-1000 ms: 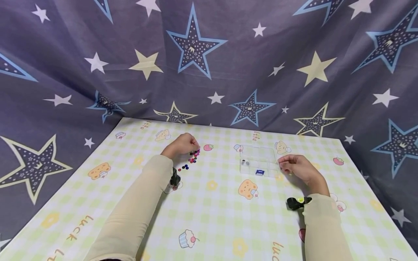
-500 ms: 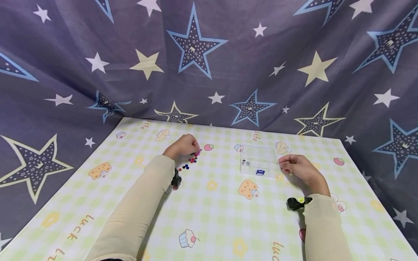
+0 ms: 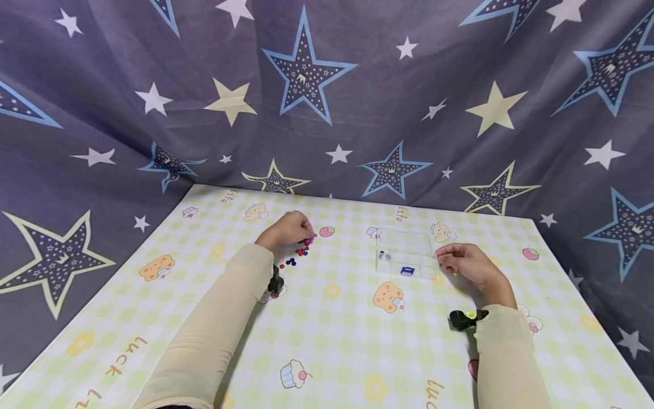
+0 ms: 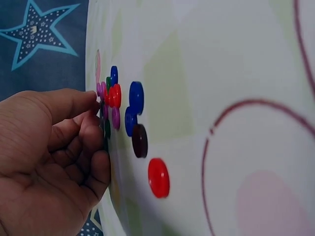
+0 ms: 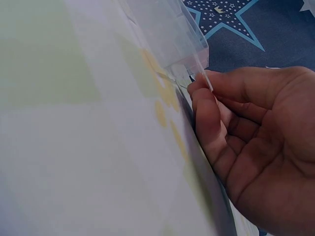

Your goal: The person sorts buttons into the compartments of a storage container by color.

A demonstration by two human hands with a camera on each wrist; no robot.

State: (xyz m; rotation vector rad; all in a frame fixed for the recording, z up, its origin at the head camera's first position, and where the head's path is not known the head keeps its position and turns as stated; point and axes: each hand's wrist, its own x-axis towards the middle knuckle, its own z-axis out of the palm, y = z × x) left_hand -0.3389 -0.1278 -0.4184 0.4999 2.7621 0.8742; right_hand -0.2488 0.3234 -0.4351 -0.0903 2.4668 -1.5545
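My left hand (image 3: 288, 227) is low over a cluster of small coloured buttons (image 3: 304, 249) on the left of the table. In the left wrist view its thumb and fingertips meet beside a purple button (image 4: 100, 90); what lies between them is hidden. Nearer the wrist lie blue buttons, a dark button (image 4: 140, 141) and a red button (image 4: 159, 178). At the right, my right hand (image 3: 467, 262) pinches the right side of a clear plastic box (image 3: 426, 263) between thumb and finger. The box has compartments and a raised clear lid (image 3: 403, 240). Small dark pieces (image 3: 384, 255) lie in its left compartment.
A blue-and-white label (image 3: 407, 271) shows at the box's front. The table (image 3: 332, 329) wears a pale green checked cloth with printed cartoons. A star-patterned curtain (image 3: 352, 136) hangs behind its far edge.
My left hand has shifted very slightly to the right among the buttons, then stays nearly still. The right hand keeps its hold on the box.
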